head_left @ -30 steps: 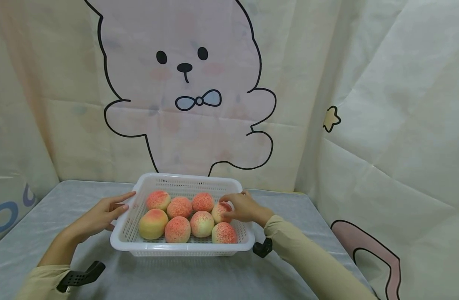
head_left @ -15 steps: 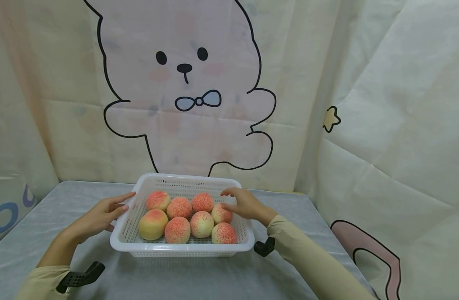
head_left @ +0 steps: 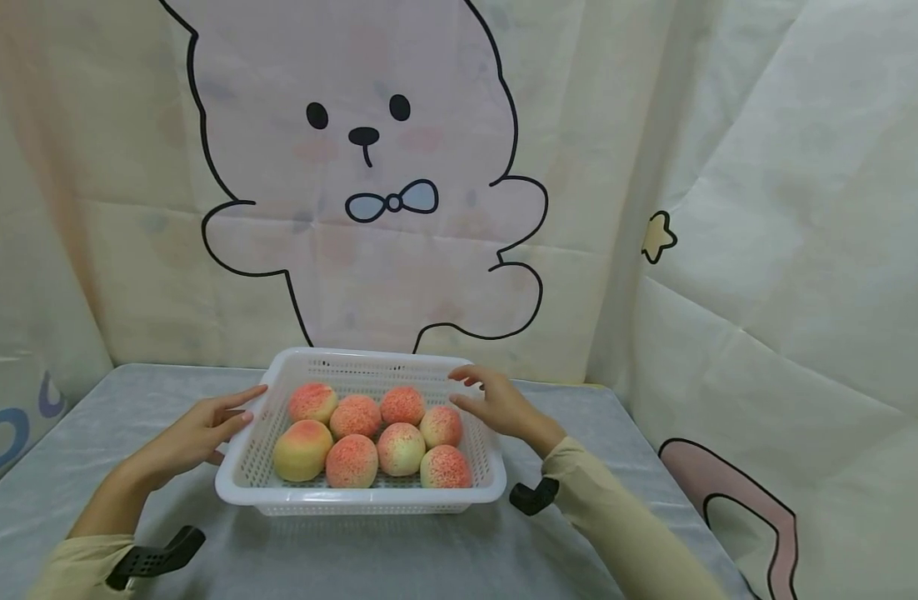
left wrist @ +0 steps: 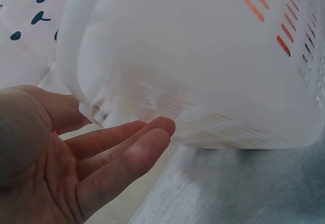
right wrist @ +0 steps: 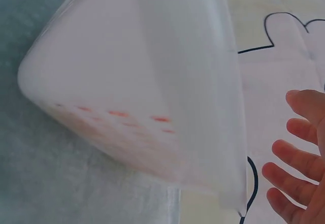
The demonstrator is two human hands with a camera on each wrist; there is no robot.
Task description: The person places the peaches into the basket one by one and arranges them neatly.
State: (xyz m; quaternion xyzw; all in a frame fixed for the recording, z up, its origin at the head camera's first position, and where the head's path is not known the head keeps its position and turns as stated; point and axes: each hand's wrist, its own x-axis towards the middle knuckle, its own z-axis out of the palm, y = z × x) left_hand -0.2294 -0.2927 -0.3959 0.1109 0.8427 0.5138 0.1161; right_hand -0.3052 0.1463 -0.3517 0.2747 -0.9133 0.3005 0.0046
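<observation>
A white perforated plastic basket (head_left: 354,497) holds several peaches, most speckled red over pale green, such as the one at the front right (head_left: 446,467); a yellower peach (head_left: 303,450) lies at the left. My left hand (head_left: 192,433) touches the basket's left rim with straight fingers. In the left wrist view, that hand's fingertips (left wrist: 162,127) lie along the outer wall just below the rim. Over the back right corner hovers my right hand (head_left: 500,407), its fingers relaxed and holding nothing. The rearmost right peach (head_left: 441,427) is nearest to it. The right wrist view shows its fingers apart from the rim.
The basket stands on a table covered with grey cloth (head_left: 339,558). Behind it hangs a cream curtain with a cartoon bear (head_left: 384,275), and more curtain (head_left: 789,250) closes off the right side.
My right hand has let go of the rear right peach and lifted back and to the right, its fingers spreading. The left hand stays at the rim; the whole head view shifts slightly.
</observation>
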